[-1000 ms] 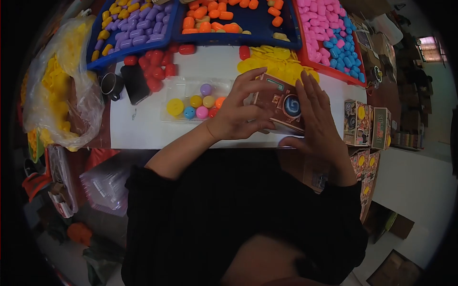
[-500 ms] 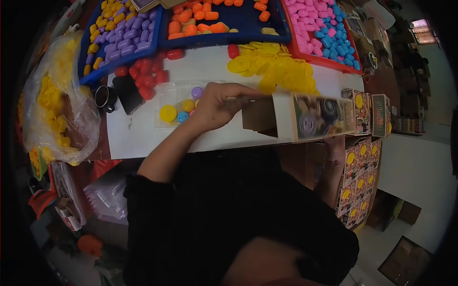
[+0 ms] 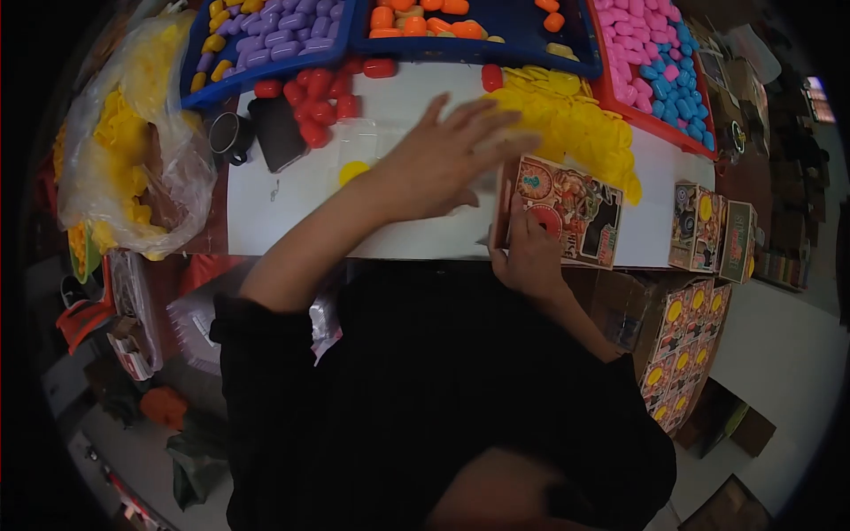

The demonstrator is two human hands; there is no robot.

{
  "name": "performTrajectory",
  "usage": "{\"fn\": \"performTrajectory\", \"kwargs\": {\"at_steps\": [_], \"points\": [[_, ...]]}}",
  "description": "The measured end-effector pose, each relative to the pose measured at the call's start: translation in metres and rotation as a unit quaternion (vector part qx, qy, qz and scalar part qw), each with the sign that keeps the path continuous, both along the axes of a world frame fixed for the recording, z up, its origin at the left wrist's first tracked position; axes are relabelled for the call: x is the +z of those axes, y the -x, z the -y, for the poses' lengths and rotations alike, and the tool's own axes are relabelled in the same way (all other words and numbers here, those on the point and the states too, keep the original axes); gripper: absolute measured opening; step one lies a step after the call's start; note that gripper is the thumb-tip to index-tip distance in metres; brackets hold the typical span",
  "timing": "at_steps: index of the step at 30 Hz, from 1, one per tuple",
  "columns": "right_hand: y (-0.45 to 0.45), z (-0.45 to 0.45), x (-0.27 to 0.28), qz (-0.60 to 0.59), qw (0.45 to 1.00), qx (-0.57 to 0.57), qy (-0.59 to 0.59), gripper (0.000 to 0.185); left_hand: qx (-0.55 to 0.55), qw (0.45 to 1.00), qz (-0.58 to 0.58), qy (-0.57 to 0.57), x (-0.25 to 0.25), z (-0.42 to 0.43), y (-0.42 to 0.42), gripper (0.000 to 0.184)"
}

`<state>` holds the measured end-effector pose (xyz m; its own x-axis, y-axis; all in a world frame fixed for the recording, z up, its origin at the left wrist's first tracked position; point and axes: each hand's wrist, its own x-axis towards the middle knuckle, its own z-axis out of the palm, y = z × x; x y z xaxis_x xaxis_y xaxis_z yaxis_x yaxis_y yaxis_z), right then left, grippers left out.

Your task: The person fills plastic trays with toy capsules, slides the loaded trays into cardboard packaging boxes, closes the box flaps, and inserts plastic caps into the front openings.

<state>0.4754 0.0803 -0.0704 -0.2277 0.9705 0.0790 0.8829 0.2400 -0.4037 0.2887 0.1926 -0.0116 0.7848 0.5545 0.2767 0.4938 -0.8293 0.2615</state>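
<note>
A printed cardboard box point(image 3: 580, 208) lies near the table's front edge, beside a heap of yellow discs point(image 3: 575, 124). My right hand point(image 3: 531, 252) is on the box's left end, its fingers resting on the printed face and its thumb at the near left corner. Just left of the box, my left hand point(image 3: 438, 159) hangs over the table with its fingers spread and slightly blurred, and nothing shows in it. Behind my left forearm, a clear plastic tray point(image 3: 359, 133) is mostly hidden, with a yellow disc point(image 3: 353, 172) visible in it.
Blue trays point(image 3: 354, 53) of coloured capsules and a red tray point(image 3: 655, 119) stand at the back. Red capsules point(image 3: 319, 111), a black phone point(image 3: 277, 133) and a cup point(image 3: 230, 134) are at the left, near a bag point(image 3: 133, 177). More boxes point(image 3: 698, 228) stand at the right.
The box has swung round and now lies with its printed face up. My right hand has come up onto its left end. My left hand has opened and moved across the tray.
</note>
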Motion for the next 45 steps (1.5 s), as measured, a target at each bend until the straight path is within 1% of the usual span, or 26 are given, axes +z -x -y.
{"fn": "performTrajectory", "kwargs": {"at_steps": [1, 2, 3, 4, 5, 7, 11, 13, 17, 19, 23, 25, 26, 28, 29, 31, 32, 33, 35, 36, 38, 39, 41, 42, 44, 45], "points": [[0.004, -0.002, -0.002, -0.047, 0.998, -0.028, -0.005, 0.049, 0.038, 0.997, -0.017, 0.066, -0.009, -0.008, 0.022, 0.115], [0.006, -0.007, 0.003, -0.051, 0.998, -0.025, -0.007, 0.049, 0.041, 0.997, -0.02, 0.064, -0.012, -0.01, 0.038, 0.115], [0.009, -0.012, 0.014, -0.197, 0.976, -0.053, 0.083, 0.035, 0.09, 0.986, -0.102, 0.098, -0.014, -0.009, 0.052, 0.12], [0.012, -0.013, 0.019, -0.336, 0.923, -0.079, 0.173, 0.024, 0.137, 0.965, -0.183, 0.132, -0.017, -0.007, 0.06, 0.125], [0.017, -0.013, 0.017, -0.337, 0.922, -0.077, 0.175, 0.024, 0.139, 0.964, -0.185, 0.133, -0.022, -0.003, 0.06, 0.125], [0.031, -0.013, 0.012, -0.451, 0.875, -0.078, 0.157, 0.019, 0.123, 0.945, -0.274, 0.132, -0.031, 0.001, 0.059, 0.128], [0.028, -0.015, 0.01, -0.398, 0.903, -0.062, 0.152, 0.018, 0.122, 0.944, -0.252, 0.176, -0.028, -0.004, 0.061, 0.124], [0.028, -0.014, 0.012, -0.423, 0.892, -0.052, 0.149, 0.017, 0.105, 0.955, -0.21, 0.179, -0.032, -0.005, 0.069, 0.123], [0.027, -0.01, 0.021, -0.402, 0.893, -0.065, 0.191, 0.017, 0.093, 0.959, -0.183, 0.195, -0.025, 0.002, 0.074, 0.123], [0.027, -0.01, 0.023, -0.425, 0.885, -0.036, 0.188, 0.018, 0.054, 0.97, -0.154, 0.181, -0.026, 0.002, 0.071, 0.122], [0.04, -0.017, 0.018, -0.443, 0.873, -0.017, 0.206, 0.018, 0.039, 0.97, -0.15, 0.188, -0.033, -0.001, 0.071, 0.123], [0.052, -0.021, 0.016, -0.458, 0.862, 0.013, 0.217, 0.019, 0.006, 0.981, -0.098, 0.166, -0.037, -0.005, 0.081, 0.124], [0.059, -0.022, 0.014, -0.457, 0.862, 0.015, 0.218, 0.019, 0.008, 0.981, -0.098, 0.166, -0.039, -0.007, 0.086, 0.124], [0.069, -0.024, 0.012, -0.44, 0.865, 0.061, 0.234, 0.02, 0.023, 0.977, 0.056, 0.205, -0.042, -0.01, 0.098, 0.115], [0.07, -0.025, 0.011, -0.44, 0.864, 0.067, 0.238, 0.02, 0.03, 0.976, 0.056, 0.206, -0.041, -0.009, 0.106, 0.115], [0.072, -0.026, 0.01, -0.458, 0.853, 0.049, 0.246, 0.02, 0.126, 0.962, 0.134, 0.203, -0.035, -0.006, 0.124, 0.094], [0.073, -0.027, 0.009, -0.46, 0.85, 0.055, 0.251, 0.02, 0.172, 0.951, 0.122, 0.226, -0.031, -0.001, 0.132, 0.06], [0.073, -0.026, 0.007, -0.46, 0.852, 0.055, 0.243, 0.02, 0.179, 0.95, 0.12, 0.227, -0.033, 0.003, 0.141, 0.06], [0.071, -0.027, 0.005, -0.459, 0.853, 0.058, 0.241, 0.02, 0.184, 0.932, 0.007, 0.311, -0.04, 0.011, 0.153, 0.034], [0.069, -0.028, 0.005, -0.434, 0.864, 0.068, 0.245, 0.02, 0.189, 0.931, 0.008, 0.313, -0.043, 0.013, 0.152, 0.034], [0.069, -0.029, 0.003, -0.41, 0.873, 0.079, 0.251, 0.021, 0.196, 0.857, 0.048, 0.475, -0.048, 0.013, 0.15, 0.019], [0.07, -0.028, 0.001, -0.426, 0.868, 0.071, 0.243, 0.021, 0.197, 0.856, 0.048, 0.476, -0.053, 0.012, 0.151, 0.019], [0.07, -0.027, 0.001, -0.441, 0.864, 0.059, 0.236, 0.022, 0.205, 0.729, 0.131, 0.64, -0.064, 0.007, 0.153, 0.019], [0.069, -0.028, 0.002, -0.442, 0.862, 0.068, 0.238, 0.021, 0.203, 0.728, 0.131, 0.642, -0.068, 0.005, 0.152, 0.019], [0.068, -0.028, 0.001, -0.443, 0.861, 0.074, 0.238, 0.021, 0.144, 0.697, 0.148, 0.686, -0.072, 0.001, 0.149, 0.017], [0.068, -0.027, -0.002, -0.455, 0.853, 0.067, 0.246, 0.022, 0.142, 0.697, 0.147, 0.687, -0.073, 0.0, 0.143, 0.017]]}}
